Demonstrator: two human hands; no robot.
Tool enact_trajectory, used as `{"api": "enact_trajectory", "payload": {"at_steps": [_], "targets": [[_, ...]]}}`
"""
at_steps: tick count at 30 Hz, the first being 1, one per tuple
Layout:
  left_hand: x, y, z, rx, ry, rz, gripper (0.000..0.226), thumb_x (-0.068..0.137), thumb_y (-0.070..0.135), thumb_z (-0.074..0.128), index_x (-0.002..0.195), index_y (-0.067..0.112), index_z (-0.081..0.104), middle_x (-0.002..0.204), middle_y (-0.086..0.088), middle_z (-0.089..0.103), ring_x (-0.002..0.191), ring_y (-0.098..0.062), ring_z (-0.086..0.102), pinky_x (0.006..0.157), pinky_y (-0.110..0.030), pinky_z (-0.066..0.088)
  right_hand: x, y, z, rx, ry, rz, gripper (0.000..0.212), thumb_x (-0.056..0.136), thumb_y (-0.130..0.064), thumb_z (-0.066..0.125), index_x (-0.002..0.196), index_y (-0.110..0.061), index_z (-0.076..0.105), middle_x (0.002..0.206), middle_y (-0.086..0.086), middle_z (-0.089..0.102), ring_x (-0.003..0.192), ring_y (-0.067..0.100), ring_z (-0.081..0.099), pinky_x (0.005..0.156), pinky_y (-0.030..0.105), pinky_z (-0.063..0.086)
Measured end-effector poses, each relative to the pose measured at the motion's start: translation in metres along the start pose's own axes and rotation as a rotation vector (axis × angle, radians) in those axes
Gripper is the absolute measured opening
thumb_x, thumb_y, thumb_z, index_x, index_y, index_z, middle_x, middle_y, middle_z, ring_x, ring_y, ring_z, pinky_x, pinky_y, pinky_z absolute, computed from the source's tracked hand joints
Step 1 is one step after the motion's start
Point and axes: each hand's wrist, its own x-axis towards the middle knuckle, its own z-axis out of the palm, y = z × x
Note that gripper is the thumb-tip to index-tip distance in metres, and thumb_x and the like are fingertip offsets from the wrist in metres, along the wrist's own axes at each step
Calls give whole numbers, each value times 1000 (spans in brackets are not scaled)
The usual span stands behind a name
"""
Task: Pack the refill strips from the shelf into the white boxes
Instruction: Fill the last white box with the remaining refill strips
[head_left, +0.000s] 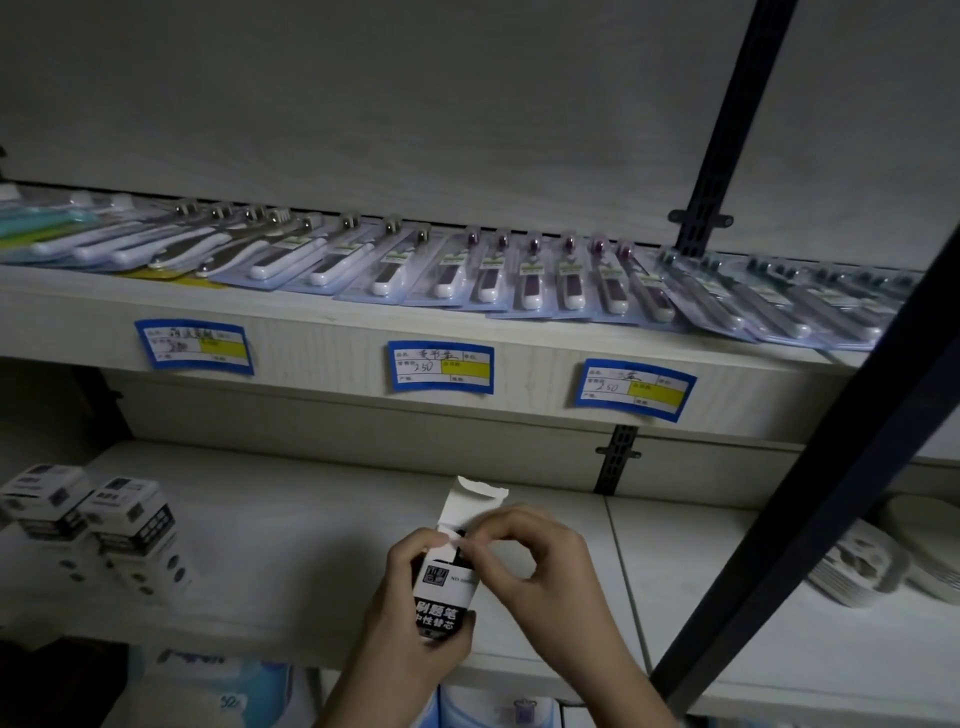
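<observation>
Far left of the fingers, stacked small white-and-black printed cardboard boxes (88, 512), flaps shut, contents hidden, likely packed. Left hand (415, 613) wrapped tight around a white-and-black printed cardboard box (445, 590), top flap up. Right hand (535, 566) fingertips (475, 540) pinched narrow at its mouth on dark refill strips (459, 552), barely visible. Closing still ahead.

Dim light. Pale wood-grain shelving (322, 332) against a grey back panel (363, 104); dark slotted metal upright (727, 119), blue-bordered price labels (440, 367) on edge.
</observation>
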Motion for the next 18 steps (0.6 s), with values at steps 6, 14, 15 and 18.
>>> {"api": "enact_trajectory", "payload": {"at_steps": [6,14,15,18], "targets": [[1,0,-1,-21,12,-31,79,59,10,70,105,64,36,104,8,61,84,-10,65,71,-29,57,6,-2,2,95,45,127,34,73,-12,81,95,-18,57,99,-5,62,92,12,61,88,34,54],[3,0,-1,-77,-15,-41,82,61,4,70,112,59,36,106,4,59,86,-18,66,74,-32,58,3,-4,2,213,-83,80,52,90,-3,62,132,-32,52,126,-14,62,115,4,59,101,29,49],[4,0,-1,-84,-16,-47,82,61,5,70,113,58,36,106,3,60,86,-19,66,74,-34,58,1,-4,2,207,-79,62,47,92,-3,60,129,-31,55,124,-14,63,115,5,60,101,31,49],[5,-1,-2,-85,-4,-36,83,60,5,70,113,58,36,107,6,59,90,-17,66,75,-35,58,-5,-4,3,186,-69,2,44,93,-5,56,125,-35,59,125,-16,64,119,6,57,102,31,47]]}}
